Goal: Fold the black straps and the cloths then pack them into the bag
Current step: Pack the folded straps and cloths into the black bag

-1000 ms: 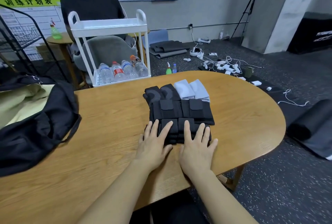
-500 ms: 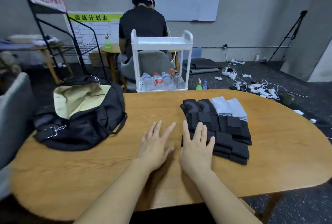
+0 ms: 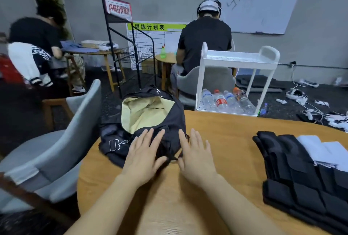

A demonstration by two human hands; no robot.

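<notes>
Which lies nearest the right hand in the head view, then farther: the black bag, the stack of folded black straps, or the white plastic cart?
1. Black bag, just left of the right hand.
2. Stack of folded black straps, on the table's right side.
3. White plastic cart, beyond the table's far edge.

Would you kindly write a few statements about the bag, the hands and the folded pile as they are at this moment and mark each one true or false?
1. The bag lies open, its pale lining showing. True.
2. The left hand grips a folded strap. False: it lies flat with straight fingers on the bag's dark fabric and holds nothing.
3. The black straps sit stacked on the table, to the right of both hands. True.
4. The cloths are already inside the bag. False: they lie on the pile beside the straps.
5. The right hand is a closed fist. False: its fingers are spread at the bag's edge.
</notes>
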